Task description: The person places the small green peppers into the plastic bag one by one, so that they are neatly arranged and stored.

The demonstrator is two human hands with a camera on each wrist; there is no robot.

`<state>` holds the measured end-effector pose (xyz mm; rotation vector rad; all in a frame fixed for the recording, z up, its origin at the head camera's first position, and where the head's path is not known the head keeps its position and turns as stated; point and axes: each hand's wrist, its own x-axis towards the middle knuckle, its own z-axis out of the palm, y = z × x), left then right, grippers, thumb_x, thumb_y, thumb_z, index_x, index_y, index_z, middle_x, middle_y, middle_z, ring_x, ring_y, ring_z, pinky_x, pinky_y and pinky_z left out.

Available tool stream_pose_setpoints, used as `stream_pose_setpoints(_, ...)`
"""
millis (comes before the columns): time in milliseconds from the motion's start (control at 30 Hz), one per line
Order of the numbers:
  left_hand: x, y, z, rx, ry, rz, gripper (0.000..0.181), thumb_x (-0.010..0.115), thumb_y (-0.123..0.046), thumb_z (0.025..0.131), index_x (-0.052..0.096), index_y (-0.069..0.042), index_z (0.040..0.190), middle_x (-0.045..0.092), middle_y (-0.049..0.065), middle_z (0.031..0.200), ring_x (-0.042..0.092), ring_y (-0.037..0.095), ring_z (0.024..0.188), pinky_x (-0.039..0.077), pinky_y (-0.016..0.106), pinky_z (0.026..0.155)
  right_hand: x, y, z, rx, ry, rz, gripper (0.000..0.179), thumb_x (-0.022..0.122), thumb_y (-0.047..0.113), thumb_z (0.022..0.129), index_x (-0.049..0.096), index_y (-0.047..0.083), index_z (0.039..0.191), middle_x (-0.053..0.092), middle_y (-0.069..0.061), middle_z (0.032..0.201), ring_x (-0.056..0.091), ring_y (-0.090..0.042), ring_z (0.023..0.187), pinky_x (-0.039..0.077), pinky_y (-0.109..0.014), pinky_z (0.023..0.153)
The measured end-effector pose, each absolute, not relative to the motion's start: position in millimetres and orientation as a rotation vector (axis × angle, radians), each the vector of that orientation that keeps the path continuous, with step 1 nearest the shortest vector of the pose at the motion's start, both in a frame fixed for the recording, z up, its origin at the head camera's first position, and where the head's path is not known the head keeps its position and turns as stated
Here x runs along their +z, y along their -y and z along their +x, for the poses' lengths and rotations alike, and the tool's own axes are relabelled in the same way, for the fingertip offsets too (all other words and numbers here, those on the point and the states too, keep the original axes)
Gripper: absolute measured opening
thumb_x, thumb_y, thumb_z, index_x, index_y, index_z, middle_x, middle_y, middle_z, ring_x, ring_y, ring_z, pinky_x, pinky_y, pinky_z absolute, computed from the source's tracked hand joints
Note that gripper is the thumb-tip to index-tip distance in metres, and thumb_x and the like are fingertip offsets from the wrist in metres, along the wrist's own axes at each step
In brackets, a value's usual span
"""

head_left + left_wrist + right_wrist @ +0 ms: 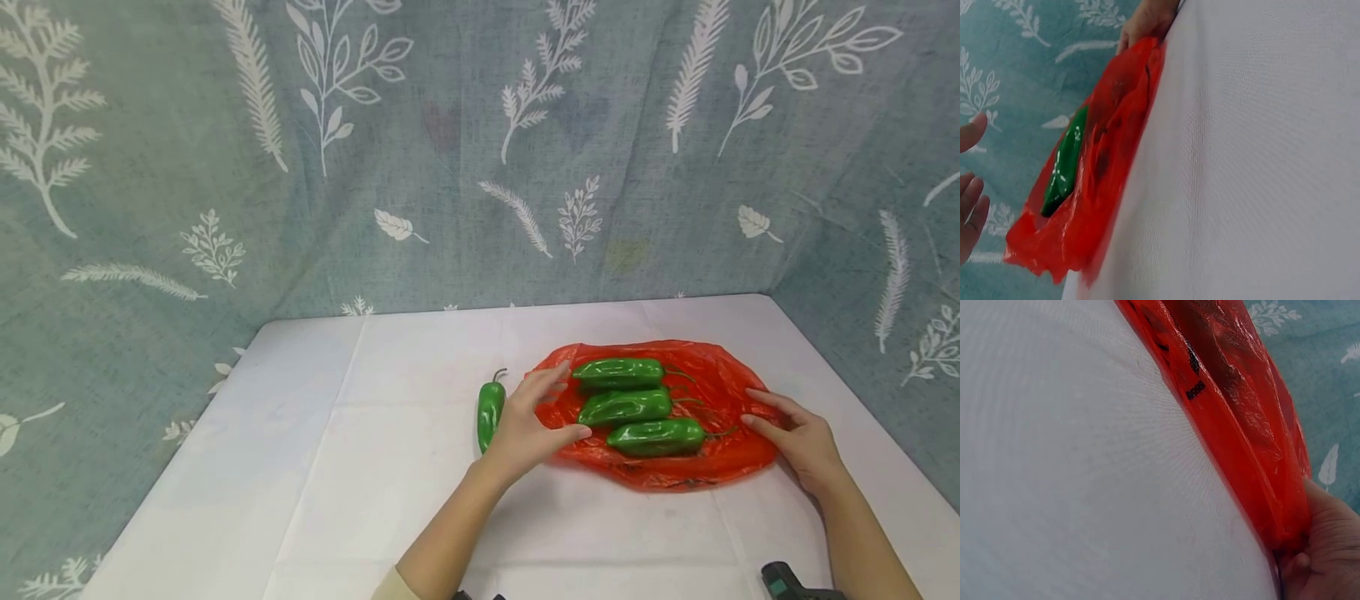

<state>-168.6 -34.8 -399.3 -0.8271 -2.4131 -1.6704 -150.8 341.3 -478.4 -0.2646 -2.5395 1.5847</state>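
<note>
Three glossy green chili peppers (628,407) lie side by side on a crumpled red plastic bag (667,477), stems pointing right. My left hand (525,429) is over the bag's left side, thumb and fingers spread apart with nothing between them. In the left wrist view, its fingers (971,212) stand apart from the bag, where one pepper (1065,165) shows. At the bag's right end, my right hand (806,442) grips the edge. The right wrist view shows the gathered red plastic at that hand (1329,550). A fourth pepper (491,408) is on the table, partly behind my left hand.
The table under a white cloth (390,467) runs back to a grey-green leaf-patterned curtain (450,167), which also hangs along both sides. A dark device (783,579) shows by the right forearm at the bottom edge.
</note>
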Motion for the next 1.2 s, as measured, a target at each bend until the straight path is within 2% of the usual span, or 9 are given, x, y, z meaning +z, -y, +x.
stream_pose_setpoints(200, -399.0, 51.2, -164.7, -1.658, 2.394, -0.79, 0.078, 0.081, -0.015, 0.074, 0.043, -0.013, 0.142, 0.051, 0.012, 0.131, 0.053, 0.025, 0.116, 0.047, 0.044, 0.095, -479.1, -341.0, -150.9, 1.591, 2.525, -0.26, 0.054, 0.062, 0.035, 0.09, 0.047, 0.024, 0.141, 0.039, 0.003, 0.145, 0.037, -0.012, 0.125, 0.042, -0.001, 0.076)
stream_pose_setpoints(333, -403.7, 60.9, -163.7, -1.66, 2.363, -0.762, 0.078, 0.081, -0.011, 0.073, 0.044, -0.015, 0.142, 0.051, 0.011, 0.132, 0.052, 0.026, 0.117, 0.046, 0.044, 0.096, -478.5, -341.1, -151.2, 1.614, 2.499, -0.241, 0.053, 0.063, 0.034, 0.09, 0.048, 0.023, 0.14, 0.042, 0.017, 0.136, 0.038, 0.003, 0.115, 0.042, -0.001, 0.076)
stream_pose_setpoints(433, -408.3, 67.4, -162.7, -1.679, 2.367, -0.706, 0.078, 0.081, -0.008, 0.073, 0.044, -0.014, 0.141, 0.05, 0.009, 0.135, 0.052, 0.026, 0.119, 0.045, 0.044, 0.098, -478.6, -340.9, -151.3, 1.621, 2.49, -0.237, 0.053, 0.063, 0.034, 0.09, 0.049, 0.023, 0.14, 0.041, 0.023, 0.131, 0.036, 0.011, 0.107, 0.042, -0.001, 0.076)
stream_pose_setpoints(567, -413.5, 76.1, -160.2, -1.638, 2.401, -0.64, 0.078, 0.081, -0.011, 0.073, 0.044, -0.018, 0.142, 0.05, 0.005, 0.135, 0.052, 0.022, 0.119, 0.046, 0.045, 0.098, -478.6, -340.8, -150.6, 1.624, 2.492, -0.243, 0.053, 0.063, 0.035, 0.09, 0.049, 0.023, 0.14, 0.042, 0.019, 0.133, 0.035, 0.011, 0.105, 0.043, -0.001, 0.075)
stream_pose_setpoints(733, -422.6, 85.8, -160.1, -1.602, 2.416, -0.567, 0.077, 0.081, -0.013, 0.074, 0.044, -0.02, 0.142, 0.052, 0.0, 0.13, 0.053, 0.026, 0.117, 0.047, 0.045, 0.097, -478.5, -341.3, -150.3, 1.638, 2.481, -0.233, 0.053, 0.063, 0.034, 0.09, 0.049, 0.023, 0.139, 0.042, 0.025, 0.128, 0.036, 0.011, 0.105, 0.043, -0.001, 0.075)
stream_pose_setpoints(933, -429.2, 90.5, -163.4, -1.65, 2.486, -0.383, 0.08, 0.079, -0.012, 0.075, 0.041, -0.025, 0.144, 0.049, 0.004, 0.133, 0.051, 0.027, 0.118, 0.047, 0.046, 0.096, -479.6, -341.1, -150.2, 1.599, 2.516, -0.264, 0.054, 0.062, 0.037, 0.09, 0.048, 0.023, 0.14, 0.041, 0.007, 0.143, 0.038, 0.006, 0.112, 0.042, -0.001, 0.075)
stream_pose_setpoints(1033, -434.0, 91.5, -165.1, -1.653, 2.51, -0.297, 0.082, 0.08, -0.014, 0.074, 0.04, -0.024, 0.144, 0.047, 0.005, 0.135, 0.049, 0.027, 0.118, 0.047, 0.046, 0.096, -480.1, -340.8, -150.6, 1.577, 2.532, -0.272, 0.055, 0.062, 0.037, 0.09, 0.047, 0.023, 0.141, 0.04, 0.001, 0.146, 0.039, 0.002, 0.115, 0.042, -0.001, 0.076)
stream_pose_setpoints(1200, -445.1, 92.9, -169.4, -1.597, 2.506, -0.24, 0.083, 0.081, -0.015, 0.071, 0.041, -0.018, 0.144, 0.043, 0.003, 0.139, 0.045, 0.026, 0.124, 0.042, 0.05, 0.1, -479.8, -341.0, -151.2, 1.547, 2.554, -0.279, 0.056, 0.061, 0.039, 0.09, 0.046, 0.023, 0.141, 0.036, -0.008, 0.15, 0.037, -0.019, 0.129, 0.042, -0.001, 0.076)
